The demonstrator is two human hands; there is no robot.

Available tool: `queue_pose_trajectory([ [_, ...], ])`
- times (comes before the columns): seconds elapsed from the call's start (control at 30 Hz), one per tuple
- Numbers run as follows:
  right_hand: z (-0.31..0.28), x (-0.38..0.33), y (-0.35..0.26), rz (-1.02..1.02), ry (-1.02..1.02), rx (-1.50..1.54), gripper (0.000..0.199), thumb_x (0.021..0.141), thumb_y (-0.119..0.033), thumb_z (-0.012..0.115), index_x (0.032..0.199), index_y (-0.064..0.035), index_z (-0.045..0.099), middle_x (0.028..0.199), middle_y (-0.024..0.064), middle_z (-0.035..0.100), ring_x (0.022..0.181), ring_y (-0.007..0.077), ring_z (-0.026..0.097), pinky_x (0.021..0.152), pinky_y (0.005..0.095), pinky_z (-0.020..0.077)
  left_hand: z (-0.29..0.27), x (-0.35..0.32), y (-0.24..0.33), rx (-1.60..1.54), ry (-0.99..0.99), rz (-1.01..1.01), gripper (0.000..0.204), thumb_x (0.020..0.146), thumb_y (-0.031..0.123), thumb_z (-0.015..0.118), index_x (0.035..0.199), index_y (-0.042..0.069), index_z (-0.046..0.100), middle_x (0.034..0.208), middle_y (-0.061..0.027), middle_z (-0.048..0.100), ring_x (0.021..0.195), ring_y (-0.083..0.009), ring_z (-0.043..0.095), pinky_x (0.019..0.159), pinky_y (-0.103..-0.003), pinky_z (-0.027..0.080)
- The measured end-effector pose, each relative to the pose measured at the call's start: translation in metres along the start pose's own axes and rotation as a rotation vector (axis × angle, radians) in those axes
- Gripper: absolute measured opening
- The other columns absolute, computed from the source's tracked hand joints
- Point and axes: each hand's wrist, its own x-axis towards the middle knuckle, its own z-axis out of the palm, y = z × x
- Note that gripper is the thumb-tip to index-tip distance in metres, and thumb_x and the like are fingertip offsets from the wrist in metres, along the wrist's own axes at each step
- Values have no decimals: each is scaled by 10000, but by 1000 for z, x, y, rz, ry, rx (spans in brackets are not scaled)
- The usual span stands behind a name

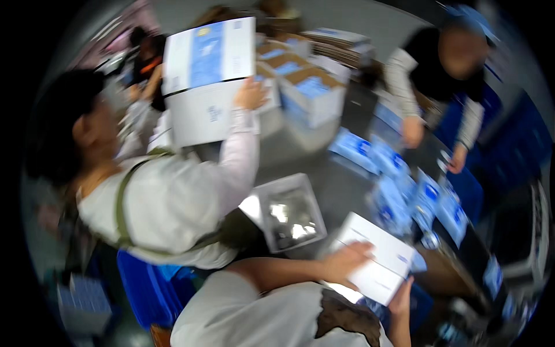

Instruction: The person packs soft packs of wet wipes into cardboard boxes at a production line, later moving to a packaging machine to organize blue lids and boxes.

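Glossy grey tabletop (335, 191) stretches beyond the white rectangular cardboard box (381, 257) before me, left hand (348, 264) flat on top, right hand (400, 299) grasping its edge (steadying it, I judge), the next move wanting even pressure.

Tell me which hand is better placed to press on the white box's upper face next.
Likely the left hand: it lies across the upper face of the white box, while the right hand is at the box's lower right edge, seemingly supporting it.
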Motion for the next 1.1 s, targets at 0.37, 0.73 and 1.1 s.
queue_pose_trajectory([
  [0.37,68,-91,-75,-480,642,-1154,358,797,-188,692,1056,-48,488,876,83,616,804,154,607,696,283,490,92,21,56,-1612,687,-606,1071,724,842,137,1445,54,54,1498,-115,129,1377,-261,123,1104,-432,114],
  [0.73,65,-67,7,-308,-120,-2093,371,785,-214,585,1149,-152,555,882,87,541,869,263,544,723,386,466,39,88,-30,-462,175,-554,605,733,-9,609,1265,50,326,1212,-191,378,1147,-372,415,941,-384,382],
  [1.1,-69,205,-133,36,604,-2179,1080,600,-366,783,1416,-143,111,1095,237,533,1012,372,551,835,417,474,51,89,-9,-308,157,-535,558,635,-188,428,1161,-6,383,1153,-232,389,1077,-446,409,933,-443,371],
])
